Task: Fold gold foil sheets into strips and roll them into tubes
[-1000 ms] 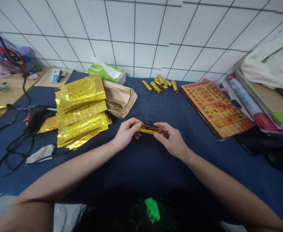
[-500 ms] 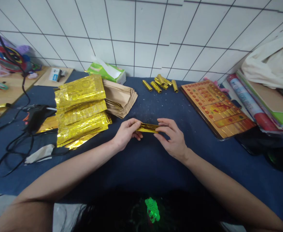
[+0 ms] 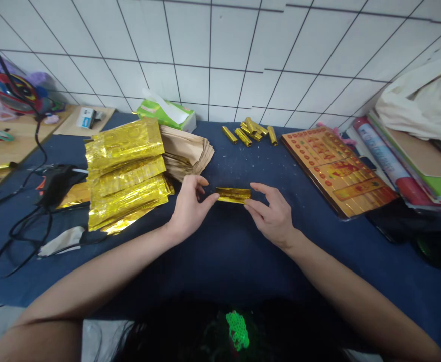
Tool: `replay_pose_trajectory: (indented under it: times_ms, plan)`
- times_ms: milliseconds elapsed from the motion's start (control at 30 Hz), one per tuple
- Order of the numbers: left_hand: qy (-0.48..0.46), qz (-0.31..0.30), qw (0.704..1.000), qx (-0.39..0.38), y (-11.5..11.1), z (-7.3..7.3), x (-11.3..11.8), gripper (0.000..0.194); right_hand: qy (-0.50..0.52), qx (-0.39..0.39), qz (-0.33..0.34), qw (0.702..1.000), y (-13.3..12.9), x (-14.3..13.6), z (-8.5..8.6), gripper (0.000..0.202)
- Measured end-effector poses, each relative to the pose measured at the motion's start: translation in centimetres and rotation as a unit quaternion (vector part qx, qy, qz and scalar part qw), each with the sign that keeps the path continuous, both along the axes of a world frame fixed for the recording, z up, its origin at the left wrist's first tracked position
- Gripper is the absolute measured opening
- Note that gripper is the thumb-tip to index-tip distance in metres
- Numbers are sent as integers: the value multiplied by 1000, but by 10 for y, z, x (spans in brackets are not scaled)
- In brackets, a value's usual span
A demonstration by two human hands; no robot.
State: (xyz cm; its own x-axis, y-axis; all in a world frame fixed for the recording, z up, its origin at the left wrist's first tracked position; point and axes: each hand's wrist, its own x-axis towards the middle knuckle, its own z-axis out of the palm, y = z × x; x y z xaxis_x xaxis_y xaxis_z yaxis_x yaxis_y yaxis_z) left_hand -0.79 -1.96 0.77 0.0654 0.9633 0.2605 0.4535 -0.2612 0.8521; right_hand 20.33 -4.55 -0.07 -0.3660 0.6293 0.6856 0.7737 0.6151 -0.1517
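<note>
Gold foil strip (image 3: 234, 195) crosswise, centre. Left hand (image 3: 190, 207): fingers parted, thumb at strip's left end. Right hand (image 3: 273, 215): index raised, grip at right end unclear. Room nearside on blue cloth (image 3: 235, 251).

We drew our left hand (image 3: 188, 210) leftward out of its earlier pinch, lifting the fingers clear and leaving the thumb at the near left corner of the gold foil piece (image 3: 234, 194), so more of the foil showed. Our right hand (image 3: 275, 216) brought its lower fingertips together by the near right corner.
</note>
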Motion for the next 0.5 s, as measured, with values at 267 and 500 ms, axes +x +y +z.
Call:
replay_pose_trajectory:
  times_ms: [267,500]
  plan:
    - [370,-220,889,155,-3,0,-2,14,-63,-82,24,994,-4,0,0,13]
    - [387,-183,883,191,1,-1,-2,25,53,-234,-3,971,-6,-4,2,21]
